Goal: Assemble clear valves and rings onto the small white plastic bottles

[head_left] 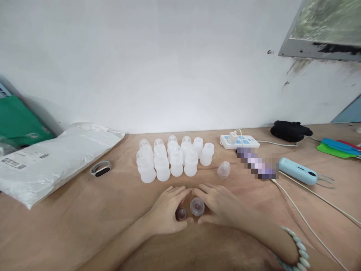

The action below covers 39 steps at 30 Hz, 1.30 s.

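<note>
My left hand [166, 212] rests on the wooden table [84, 218] with its fingers curled round a small clear nipple piece [181, 213]. My right hand [221, 207] lies beside it, fingers curved round a clear round cap [197, 206]. The two pieces sit close together between my hands. Behind them stand several small translucent white bottles [175, 160] in two rows, most with clear caps on, two at the right without. One loose clear cap [223, 169] lies to the right of the rows.
A white plastic bag [53, 158] lies at the left with a wristband [100, 169] beside it. A power strip [239, 141], a black object [290, 130], a light blue device [299, 171] and cables [310, 222] lie at the right.
</note>
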{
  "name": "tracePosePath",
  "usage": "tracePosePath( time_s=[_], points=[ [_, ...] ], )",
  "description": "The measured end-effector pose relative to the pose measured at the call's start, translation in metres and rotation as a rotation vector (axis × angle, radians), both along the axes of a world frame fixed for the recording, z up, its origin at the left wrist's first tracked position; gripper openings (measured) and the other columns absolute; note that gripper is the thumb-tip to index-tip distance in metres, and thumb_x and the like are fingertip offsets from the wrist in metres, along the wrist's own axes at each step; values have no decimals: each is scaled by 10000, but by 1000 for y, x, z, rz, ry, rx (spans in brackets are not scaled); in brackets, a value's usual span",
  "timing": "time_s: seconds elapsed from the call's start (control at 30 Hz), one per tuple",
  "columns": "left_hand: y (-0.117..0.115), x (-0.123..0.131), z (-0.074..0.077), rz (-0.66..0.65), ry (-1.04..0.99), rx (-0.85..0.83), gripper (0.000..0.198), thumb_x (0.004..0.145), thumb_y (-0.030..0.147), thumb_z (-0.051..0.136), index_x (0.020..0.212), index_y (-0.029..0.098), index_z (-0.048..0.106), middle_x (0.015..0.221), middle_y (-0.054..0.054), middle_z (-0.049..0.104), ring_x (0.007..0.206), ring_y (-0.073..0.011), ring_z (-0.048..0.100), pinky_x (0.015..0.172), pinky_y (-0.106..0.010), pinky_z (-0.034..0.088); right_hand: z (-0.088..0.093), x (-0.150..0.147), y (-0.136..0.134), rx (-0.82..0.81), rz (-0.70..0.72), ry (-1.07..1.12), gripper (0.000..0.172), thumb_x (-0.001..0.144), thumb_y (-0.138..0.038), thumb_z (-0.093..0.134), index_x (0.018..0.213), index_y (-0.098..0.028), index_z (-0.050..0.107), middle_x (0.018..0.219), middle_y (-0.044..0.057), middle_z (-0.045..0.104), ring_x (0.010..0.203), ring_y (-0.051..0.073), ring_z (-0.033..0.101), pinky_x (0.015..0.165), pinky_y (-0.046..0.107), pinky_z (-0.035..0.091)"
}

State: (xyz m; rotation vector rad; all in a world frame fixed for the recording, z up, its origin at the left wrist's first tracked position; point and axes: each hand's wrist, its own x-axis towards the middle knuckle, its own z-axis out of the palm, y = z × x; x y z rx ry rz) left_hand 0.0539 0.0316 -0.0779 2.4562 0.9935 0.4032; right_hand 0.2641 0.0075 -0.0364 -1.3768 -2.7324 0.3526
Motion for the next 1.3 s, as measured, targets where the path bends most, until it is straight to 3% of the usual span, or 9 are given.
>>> tracePosePath(
  time_s=[0.1, 0.17, 0.33, 0.67, 0.8, 0.9, 1.07, 1.2, 1.3],
  points=[
    [1, 9, -3, 30, -79, -32, 743, 613, 573, 836, 1202, 201, 576, 1101, -95, 625, 990, -319, 585, 886, -463, 459, 6, 6, -1, -11, -40, 106, 201, 875, -326, 691, 984, -189, 592, 1010, 53, 684, 848, 218, 648, 655, 309, 445],
    [1, 16, -6, 41, -109, -54, 631, 595, 526, 882, 1071, 200, 628, 1066, -68, 628, 970, -294, 576, 870, -435, 456, 4, 8, 0, -11, -34, 132, 51, 914, -230, 624, 908, -197, 587, 932, 24, 679, 770, 176, 631, 623, 280, 426],
    [0, 26, -10, 54, -122, -61, 317, 668, 349, 890, 800, 194, 647, 953, -19, 650, 914, -245, 566, 826, -382, 433, -19, 1, 6, 33, 41, 130, 98, 888, -116, 583, 815, -181, 588, 837, 12, 662, 702, 150, 598, 597, 256, 384],
    [0, 24, -9, 74, -102, -57, 316, 666, 353, 893, 822, 196, 668, 978, -20, 653, 912, -251, 564, 812, -383, 421, -32, 4, 5, 302, 112, 279, 225, 947, -121, 431, 764, -185, 546, 735, 32, 612, 627, 164, 519, 587, 280, 378],
    [0, 24, -8, 100, -97, -55, 324, 661, 360, 892, 818, 195, 662, 952, -29, 639, 917, -266, 559, 814, -399, 430, -24, 2, 7, 202, 88, 289, 183, 935, -130, 491, 777, -186, 563, 757, 23, 625, 653, 158, 553, 594, 268, 396],
    [0, 23, -8, 118, -117, -68, 368, 639, 372, 904, 895, 215, 692, 962, -25, 639, 919, -265, 566, 845, -416, 432, -11, 7, 14, 110, -29, 405, 93, 918, -228, 600, 833, -192, 598, 763, 4, 645, 656, 145, 582, 597, 251, 421],
    [-1, 21, -8, 108, -133, -71, 564, 580, 438, 926, 1061, 231, 716, 1008, -38, 654, 946, -271, 576, 883, -432, 437, 10, 32, 52, 396, -347, 428, 75, 911, -230, 554, 912, -185, 615, 771, 34, 674, 719, 199, 622, 692, 322, 487],
    [-2, 20, -8, 94, -101, -80, 821, 461, 562, 932, 1161, 206, 697, 1052, -69, 650, 985, -312, 576, 902, -472, 436, 19, 39, 100, 473, -394, 381, 278, 856, -151, 555, 1133, -145, 584, 1174, 154, 667, 1137, 312, 571, 959, 457, 431],
    [-2, 20, -8, 90, -97, -84, 875, 449, 607, 913, 1197, 216, 682, 1082, -80, 645, 1003, -327, 571, 912, -494, 432, 20, 30, 132, 440, -371, 315, 378, 819, -172, 622, 1192, -128, 582, 1234, 174, 660, 1180, 331, 560, 1008, 482, 390]
  ],
)
